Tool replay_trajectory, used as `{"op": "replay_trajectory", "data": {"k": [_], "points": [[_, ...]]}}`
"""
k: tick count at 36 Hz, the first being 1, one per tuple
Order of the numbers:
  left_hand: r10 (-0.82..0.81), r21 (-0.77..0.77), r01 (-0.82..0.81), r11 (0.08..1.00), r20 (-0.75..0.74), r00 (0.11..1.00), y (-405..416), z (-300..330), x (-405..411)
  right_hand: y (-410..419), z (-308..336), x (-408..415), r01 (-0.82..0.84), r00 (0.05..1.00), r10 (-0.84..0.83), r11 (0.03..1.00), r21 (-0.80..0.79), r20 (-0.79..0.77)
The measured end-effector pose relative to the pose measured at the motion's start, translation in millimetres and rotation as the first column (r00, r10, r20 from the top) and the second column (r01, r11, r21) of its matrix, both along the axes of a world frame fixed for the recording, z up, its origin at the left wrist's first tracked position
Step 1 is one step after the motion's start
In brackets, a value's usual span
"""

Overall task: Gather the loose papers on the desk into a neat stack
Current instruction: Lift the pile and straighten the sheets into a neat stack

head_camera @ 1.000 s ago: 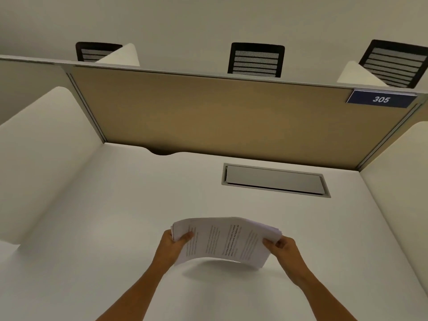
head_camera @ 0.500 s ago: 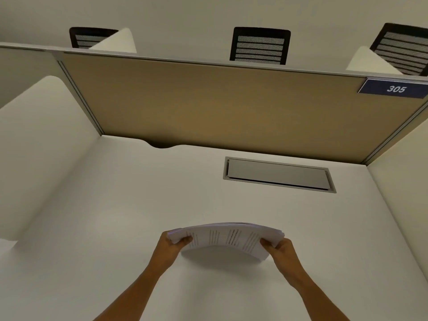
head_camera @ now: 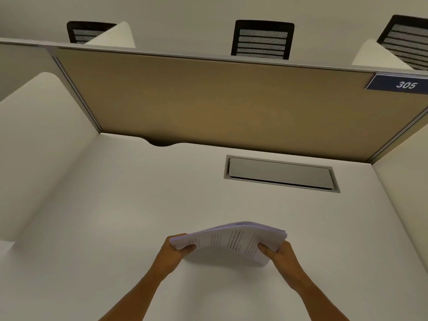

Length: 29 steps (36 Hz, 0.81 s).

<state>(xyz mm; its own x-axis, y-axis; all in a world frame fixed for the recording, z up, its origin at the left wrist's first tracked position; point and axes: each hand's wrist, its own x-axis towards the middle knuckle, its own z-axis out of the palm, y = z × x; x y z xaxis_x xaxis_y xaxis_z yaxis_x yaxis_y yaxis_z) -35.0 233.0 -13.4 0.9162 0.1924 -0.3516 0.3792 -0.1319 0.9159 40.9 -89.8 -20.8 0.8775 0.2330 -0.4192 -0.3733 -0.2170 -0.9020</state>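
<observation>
Both hands grip a stack of papers by its short ends: the left hand pinches the left edge, the right hand clamps the right edge. The stack bows upward in the middle (printed text shows on the top sheet) above the white worktop, near its front. A closed grey hatch sits farther back.

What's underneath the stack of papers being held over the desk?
Under the stack of papers only bare white desk and the stack's shadow show. Both hands, left and right, grip its ends; the fingers beneath are hidden.
</observation>
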Motion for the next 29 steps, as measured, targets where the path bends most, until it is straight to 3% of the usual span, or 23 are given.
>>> {"op": "replay_trajectory", "data": {"k": [8, 29], "points": [[0.050, -0.023, -0.051, 0.998, -0.025, 0.998, 1.4, -0.5, 2.8, 5.8, 8.4, 3.6, -0.057, 0.997, 0.056, 0.998, 0.016, 0.062], [0.030, 0.035, -0.030, 0.999, 0.000, 1.000, 8.4, -3.2, 3.3, -3.8, 2.0, 3.7, -0.081, 0.997, 0.082, 0.991, -0.104, 0.007]]}}
